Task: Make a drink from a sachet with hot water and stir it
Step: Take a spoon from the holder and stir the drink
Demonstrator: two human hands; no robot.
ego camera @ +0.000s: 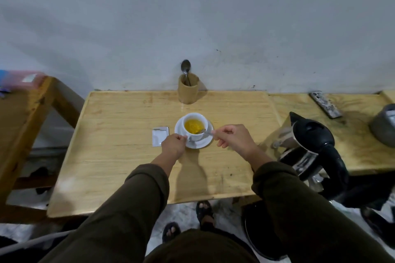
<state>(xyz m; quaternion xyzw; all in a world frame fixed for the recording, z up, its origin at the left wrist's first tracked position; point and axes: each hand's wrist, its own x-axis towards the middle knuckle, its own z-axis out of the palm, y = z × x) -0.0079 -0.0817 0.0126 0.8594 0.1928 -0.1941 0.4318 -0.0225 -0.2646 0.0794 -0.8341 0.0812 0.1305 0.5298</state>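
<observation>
A white cup [199, 118] with yellow liquid stands on a white saucer [206, 143] in the middle of the wooden table [119, 156]. My right hand [233, 137] pinches the handle of a small metal spoon [205, 132] whose bowl dips into the drink. My left hand [173, 145] grips the cup's handle at the saucer's left edge. A torn, flattened silver sachet [159, 136] lies on the table just left of the saucer.
A black and steel electric kettle [312, 147] sits at the right, close to my right forearm. A wooden holder [188, 89] with a spoon stands at the wall. A phone [326, 104] and a grey pot [383, 128] lie far right. A wooden bench [23, 117] stands left.
</observation>
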